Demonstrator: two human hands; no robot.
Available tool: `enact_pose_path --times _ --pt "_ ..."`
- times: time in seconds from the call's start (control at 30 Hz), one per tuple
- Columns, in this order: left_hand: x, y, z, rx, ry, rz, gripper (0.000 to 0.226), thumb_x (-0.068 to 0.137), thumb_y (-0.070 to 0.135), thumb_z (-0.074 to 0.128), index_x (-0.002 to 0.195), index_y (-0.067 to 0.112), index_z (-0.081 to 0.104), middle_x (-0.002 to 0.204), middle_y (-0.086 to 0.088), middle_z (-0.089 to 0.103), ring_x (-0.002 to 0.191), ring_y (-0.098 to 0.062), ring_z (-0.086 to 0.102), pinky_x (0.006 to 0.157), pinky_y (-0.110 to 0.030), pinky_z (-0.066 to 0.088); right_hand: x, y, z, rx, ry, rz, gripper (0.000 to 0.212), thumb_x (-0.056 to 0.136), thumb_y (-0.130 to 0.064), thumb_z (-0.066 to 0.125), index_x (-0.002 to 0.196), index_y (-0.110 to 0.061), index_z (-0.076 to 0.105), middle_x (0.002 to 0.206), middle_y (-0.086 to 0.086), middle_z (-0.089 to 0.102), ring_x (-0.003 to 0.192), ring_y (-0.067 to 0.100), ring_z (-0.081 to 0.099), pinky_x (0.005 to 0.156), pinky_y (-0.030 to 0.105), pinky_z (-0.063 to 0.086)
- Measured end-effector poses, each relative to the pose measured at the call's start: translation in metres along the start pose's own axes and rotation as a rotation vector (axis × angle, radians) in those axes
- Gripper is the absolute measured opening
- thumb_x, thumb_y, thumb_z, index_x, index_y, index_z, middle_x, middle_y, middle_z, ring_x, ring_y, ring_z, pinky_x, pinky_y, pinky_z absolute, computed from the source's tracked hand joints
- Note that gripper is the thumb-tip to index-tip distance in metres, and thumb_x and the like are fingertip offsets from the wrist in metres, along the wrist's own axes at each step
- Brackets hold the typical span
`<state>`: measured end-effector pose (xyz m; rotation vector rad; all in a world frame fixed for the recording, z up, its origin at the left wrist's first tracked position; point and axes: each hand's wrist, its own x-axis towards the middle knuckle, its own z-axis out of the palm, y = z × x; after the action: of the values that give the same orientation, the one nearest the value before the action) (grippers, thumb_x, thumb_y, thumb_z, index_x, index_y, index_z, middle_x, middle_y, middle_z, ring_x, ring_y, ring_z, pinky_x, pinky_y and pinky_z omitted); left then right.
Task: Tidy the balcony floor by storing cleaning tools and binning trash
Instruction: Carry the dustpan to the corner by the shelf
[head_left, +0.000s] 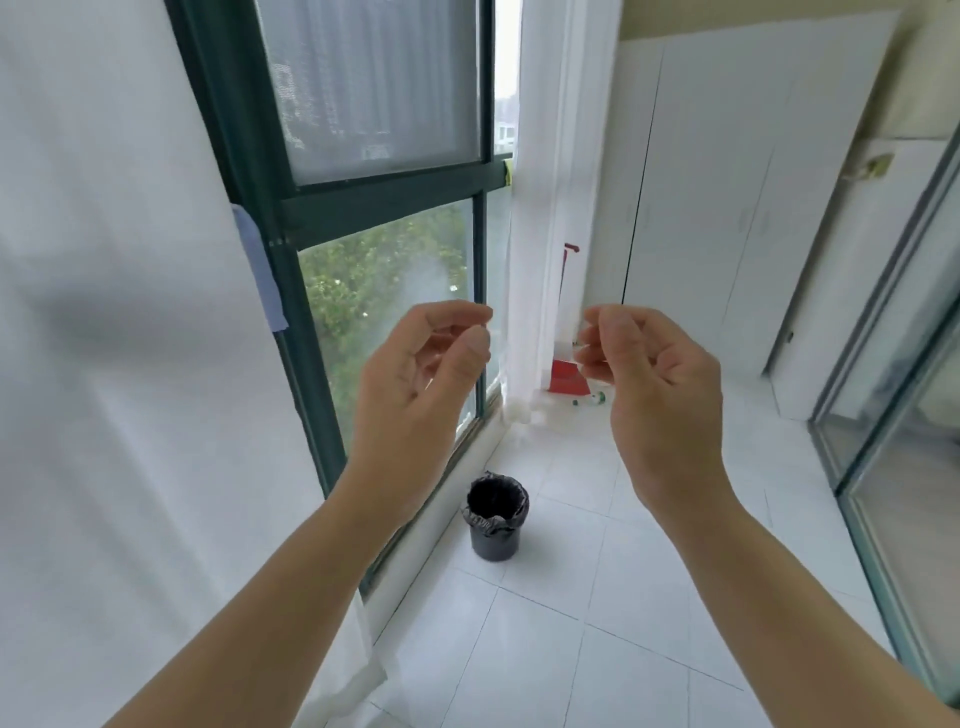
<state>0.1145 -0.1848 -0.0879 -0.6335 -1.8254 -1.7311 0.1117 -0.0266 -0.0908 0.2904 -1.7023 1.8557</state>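
Note:
Both of my hands are raised in front of me, palms turned towards me. My left hand (426, 374) and my right hand (654, 384) have loosely curled fingers and hold nothing. Below them a small dark bin (496, 525) lined with a black bag stands on the white tiled floor by the window. In the far corner a red dustpan (567, 376) with a long red handle leans against the wall behind the curtain. Small bits of trash (595, 400), white and green, lie on the floor beside the dustpan.
A dark green window frame (291, 291) runs along the left, with white curtains (540, 260) on both sides. White cupboards (727, 208) fill the far wall. A glass sliding door (893, 415) stands on the right. A blue cloth (262, 270) hangs at the frame.

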Motion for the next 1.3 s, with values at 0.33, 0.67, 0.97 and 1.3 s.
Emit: enact_pose_path --times 0.33,0.67,0.97,1.3 --pt "0.063 -0.069 0.071 -0.234 -0.141 -0.030 0.011 0.088 0.020 0.057 0.096 0.023 0.065 0.078 0.010 0.067 0.073 -0.007 0.065 0.071 -0.015 0.049 0.057 0.044 -0.043 -0.182 0.168 -0.047 0.018 0.095 -0.027 0.052 0.089 -0.018 0.066 0.071 -0.012 0.066 0.072 0.008 0.063 0.072 0.026 0.054" --pt "0.124 -0.118 0.168 -0.240 -0.160 -0.057 0.011 0.087 0.021 0.056 0.095 0.023 0.065 0.082 0.006 0.064 0.078 -0.012 0.062 0.070 -0.013 0.048 0.148 0.094 -0.110 -0.202 0.184 -0.056 0.018 0.095 -0.029 0.051 0.088 -0.021 0.066 0.071 -0.011 0.064 0.072 0.009 0.062 0.075 0.032 0.056" --pt "0.185 -0.172 0.232 -0.256 -0.164 -0.031 0.012 0.089 0.019 0.056 0.096 0.021 0.064 0.085 0.002 0.063 0.076 -0.007 0.062 0.068 -0.013 0.049 0.235 0.144 -0.151 -0.199 0.178 -0.054 0.019 0.095 -0.030 0.051 0.087 -0.023 0.066 0.073 -0.010 0.065 0.073 0.010 0.063 0.073 0.032 0.057" --pt "0.283 -0.267 0.277 -0.238 -0.128 -0.002 0.012 0.090 0.021 0.056 0.097 0.024 0.065 0.084 0.004 0.065 0.081 -0.013 0.063 0.068 -0.015 0.051 0.355 0.219 -0.156 -0.212 0.171 -0.074 0.020 0.096 -0.027 0.051 0.087 -0.019 0.066 0.072 -0.004 0.062 0.069 0.009 0.059 0.066 0.022 0.052"
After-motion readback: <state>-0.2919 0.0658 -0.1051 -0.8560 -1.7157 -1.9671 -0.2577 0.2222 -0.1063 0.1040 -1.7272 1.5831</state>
